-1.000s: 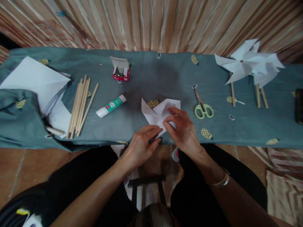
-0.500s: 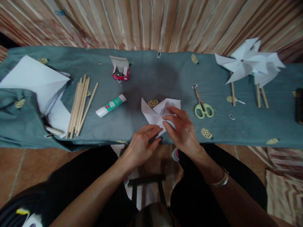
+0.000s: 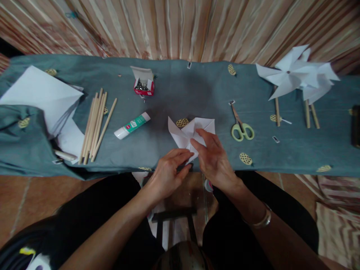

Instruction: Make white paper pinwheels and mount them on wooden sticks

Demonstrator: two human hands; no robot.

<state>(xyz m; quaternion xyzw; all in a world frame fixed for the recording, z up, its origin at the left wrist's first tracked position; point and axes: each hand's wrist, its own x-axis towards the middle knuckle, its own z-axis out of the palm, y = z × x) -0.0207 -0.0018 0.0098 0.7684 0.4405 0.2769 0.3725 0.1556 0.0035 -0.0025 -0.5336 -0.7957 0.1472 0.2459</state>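
Observation:
A white paper pinwheel (image 3: 184,139) with folded blades lies on the cloth near the table's front edge. My left hand (image 3: 168,168) grips its near corner between thumb and fingers. Over its right side is my right hand (image 3: 215,157), fingers apart and bent, fingertips touching or just above the paper; its thumb is hard to make out. Left of the paper lies a glue stick (image 3: 132,125) with a green label. A pair of green-handled scissors (image 3: 241,127) rests to the right.
A small red box (image 3: 144,87) of metal pins stands open at the back. Several wooden sticks (image 3: 94,127) and white paper sheets (image 3: 42,92) lie at left. Finished pinwheels (image 3: 292,73) on sticks lie at far right. Green patterned cloth (image 3: 168,97) covers the table.
My right hand has shifted slightly and its fingers have lifted and loosened, uncovering more of the pinwheel's middle. My left hand keeps its place on the near corner.

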